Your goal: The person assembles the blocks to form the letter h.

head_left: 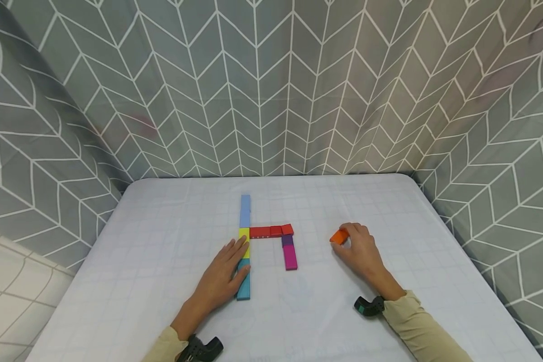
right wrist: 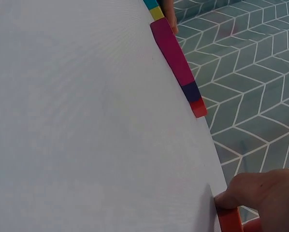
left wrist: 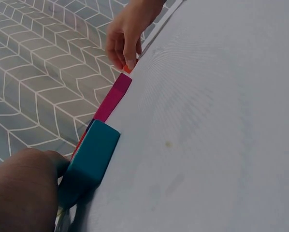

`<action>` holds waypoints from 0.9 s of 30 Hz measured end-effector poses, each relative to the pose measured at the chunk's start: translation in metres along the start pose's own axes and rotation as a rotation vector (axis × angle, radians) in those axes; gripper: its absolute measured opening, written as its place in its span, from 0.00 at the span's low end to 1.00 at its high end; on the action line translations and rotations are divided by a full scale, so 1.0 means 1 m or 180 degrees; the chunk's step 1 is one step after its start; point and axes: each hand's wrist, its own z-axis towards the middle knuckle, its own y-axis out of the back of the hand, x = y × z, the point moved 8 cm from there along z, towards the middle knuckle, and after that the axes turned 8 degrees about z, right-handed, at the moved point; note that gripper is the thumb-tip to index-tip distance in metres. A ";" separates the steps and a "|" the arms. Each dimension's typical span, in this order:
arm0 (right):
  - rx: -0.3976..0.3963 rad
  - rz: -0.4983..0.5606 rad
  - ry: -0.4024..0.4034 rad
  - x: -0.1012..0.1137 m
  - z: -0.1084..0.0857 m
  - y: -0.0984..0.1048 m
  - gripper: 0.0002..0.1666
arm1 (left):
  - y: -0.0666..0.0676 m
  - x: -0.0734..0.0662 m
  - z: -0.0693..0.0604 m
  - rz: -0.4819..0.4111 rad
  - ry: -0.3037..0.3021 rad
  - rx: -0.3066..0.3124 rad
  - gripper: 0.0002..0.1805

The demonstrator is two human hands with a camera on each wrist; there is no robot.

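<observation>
A column of flat blocks stands left of centre on the table in the head view: light blue [head_left: 245, 211], yellow [head_left: 244, 233] and teal [head_left: 244, 290]. My left hand [head_left: 220, 275] rests on the yellow and teal ones, fingers fairly straight. From the yellow part a row of red blocks [head_left: 262, 232] runs right to a slightly turned red block [head_left: 287, 229]. Below that come a purple block [head_left: 287, 241] and a magenta block [head_left: 290, 257]. Farther right, my right hand [head_left: 364, 254] pinches an orange block [head_left: 339, 237] at the table surface; its fingers partly cover it.
A white cloth [head_left: 163, 221] covers the table. Grey curtains with white lines [head_left: 271, 90] hang behind and at both sides. Dark straps with devices sit on the left wrist [head_left: 201, 349] and the right wrist [head_left: 369, 305].
</observation>
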 end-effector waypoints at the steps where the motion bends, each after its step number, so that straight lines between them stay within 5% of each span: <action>1: 0.0000 0.0015 -0.0007 0.000 0.000 0.000 0.24 | 0.000 0.000 0.000 0.0005 -0.0005 -0.0010 0.35; 16: -0.0017 0.0204 -0.0007 0.007 0.001 0.001 0.26 | 0.003 -0.001 0.000 -0.0067 0.0000 -0.0045 0.35; 27: -0.0062 0.0306 0.0411 0.023 -0.003 0.001 0.25 | 0.001 -0.001 -0.001 -0.0063 -0.0021 -0.0035 0.35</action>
